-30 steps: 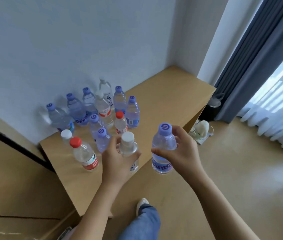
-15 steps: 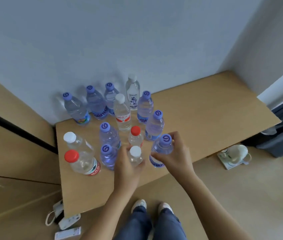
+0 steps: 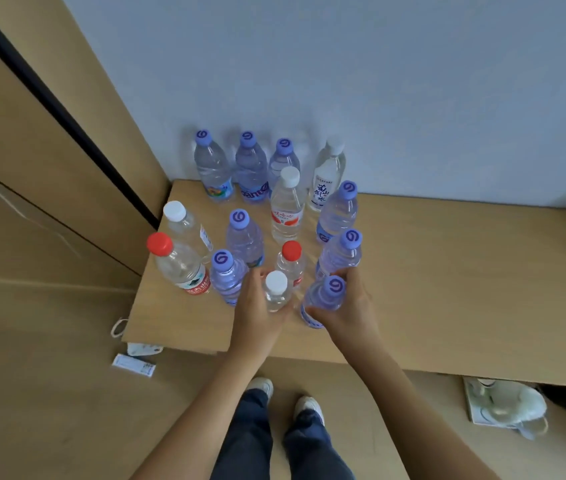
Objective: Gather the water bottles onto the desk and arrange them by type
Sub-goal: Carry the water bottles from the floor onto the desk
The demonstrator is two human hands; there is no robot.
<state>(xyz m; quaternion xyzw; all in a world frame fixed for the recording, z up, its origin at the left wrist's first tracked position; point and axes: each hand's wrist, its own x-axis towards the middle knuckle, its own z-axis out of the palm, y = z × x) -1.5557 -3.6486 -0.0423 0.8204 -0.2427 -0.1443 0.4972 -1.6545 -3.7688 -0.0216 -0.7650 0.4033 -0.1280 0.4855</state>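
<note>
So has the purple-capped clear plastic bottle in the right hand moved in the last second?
Yes. The purple-capped bottle has come down from beyond the wooden desk's front edge onto its top, right hand gripping it.

You face a pale blue-grey wall [image 3: 413, 81] with soft, even light on it. To your left, tan wood panels [image 3: 32, 140] carry a black strip [image 3: 60, 109]. The light wood counter [image 3: 465, 271] butts against both. Below you lies a tan floor [image 3: 49, 410], with a white kettle [image 3: 506, 407] under the counter's right end.
</note>
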